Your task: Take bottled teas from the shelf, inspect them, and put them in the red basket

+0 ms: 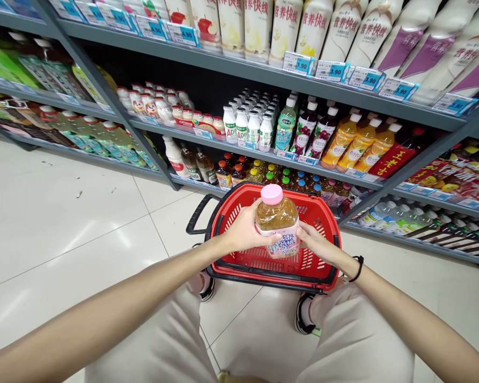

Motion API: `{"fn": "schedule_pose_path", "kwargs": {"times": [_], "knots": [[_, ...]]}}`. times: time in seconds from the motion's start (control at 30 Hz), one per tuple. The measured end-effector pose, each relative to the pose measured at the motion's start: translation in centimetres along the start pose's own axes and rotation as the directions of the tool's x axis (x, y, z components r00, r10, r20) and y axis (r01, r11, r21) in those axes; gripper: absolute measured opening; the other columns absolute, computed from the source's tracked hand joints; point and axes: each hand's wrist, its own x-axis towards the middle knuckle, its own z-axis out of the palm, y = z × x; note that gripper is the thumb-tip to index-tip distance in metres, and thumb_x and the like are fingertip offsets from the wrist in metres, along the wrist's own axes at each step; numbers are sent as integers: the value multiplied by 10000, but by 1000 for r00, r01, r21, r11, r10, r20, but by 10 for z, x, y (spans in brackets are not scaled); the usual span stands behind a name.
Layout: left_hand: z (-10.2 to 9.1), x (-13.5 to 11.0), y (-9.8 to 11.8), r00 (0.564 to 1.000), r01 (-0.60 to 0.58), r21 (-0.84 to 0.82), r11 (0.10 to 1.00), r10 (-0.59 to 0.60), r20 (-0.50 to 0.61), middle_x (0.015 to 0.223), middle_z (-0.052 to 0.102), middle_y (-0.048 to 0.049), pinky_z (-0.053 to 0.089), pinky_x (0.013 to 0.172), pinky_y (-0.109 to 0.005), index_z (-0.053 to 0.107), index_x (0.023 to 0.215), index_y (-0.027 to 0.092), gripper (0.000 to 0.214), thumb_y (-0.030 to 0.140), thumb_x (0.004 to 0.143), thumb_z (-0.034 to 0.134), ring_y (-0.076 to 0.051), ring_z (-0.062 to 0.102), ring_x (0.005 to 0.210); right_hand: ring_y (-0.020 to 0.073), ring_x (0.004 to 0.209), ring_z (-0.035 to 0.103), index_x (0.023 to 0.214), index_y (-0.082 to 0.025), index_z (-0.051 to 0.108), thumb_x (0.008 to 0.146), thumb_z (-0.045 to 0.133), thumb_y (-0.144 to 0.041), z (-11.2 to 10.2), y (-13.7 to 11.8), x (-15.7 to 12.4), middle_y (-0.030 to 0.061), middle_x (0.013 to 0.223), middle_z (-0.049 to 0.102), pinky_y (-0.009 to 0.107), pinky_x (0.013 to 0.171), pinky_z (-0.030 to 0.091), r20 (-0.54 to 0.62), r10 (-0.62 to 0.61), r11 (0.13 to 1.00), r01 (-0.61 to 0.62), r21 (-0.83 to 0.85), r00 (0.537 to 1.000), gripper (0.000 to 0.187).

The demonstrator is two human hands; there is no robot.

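A drink bottle [275,218] with a pink cap, amber liquid and a pink-and-white label is held upright between both my hands over a red shopping basket [327,221]. My left hand [245,229] wraps its left side, fingers closed on the label. My right hand [313,242] grips its lower right side; a black band sits on that wrist. The basket stands on the floor in front of my knees, its black handle folded down to the left.
Grey shelves [263,151] of bottled drinks run from the left to the right across the view, with price tags [331,70] on the edges. Pale tiled floor [64,213] stretches to the left. My shoes [303,316] flank the basket.
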Motion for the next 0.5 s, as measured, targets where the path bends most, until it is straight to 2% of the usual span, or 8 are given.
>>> {"fn": "schedule_pose_path", "kwargs": {"times": [0.23, 0.5], "knots": [[0, 0, 0, 1000, 8, -5, 1000, -8, -3, 1163, 785, -154, 646, 911, -437, 619, 1230, 141, 679, 351, 647, 896, -317, 780, 1021, 285, 1109, 678, 1201, -183, 698, 842, 620, -896, -5, 9, 1, 133, 1156, 716, 454, 980, 596, 1, 34, 999, -34, -22, 999, 803], [0, 0, 2, 1000, 26, -9, 1000, -26, 5, 1181, 784, -156, 642, 934, -444, 623, 1245, 140, 700, 347, 639, 906, -323, 777, 1045, 267, 1095, 672, 1189, -190, 690, 861, 619, -879, -5, 11, 1, 119, 1144, 715, 435, 995, 582, -3, 12, 1000, -12, -16, 1000, 767]]}}
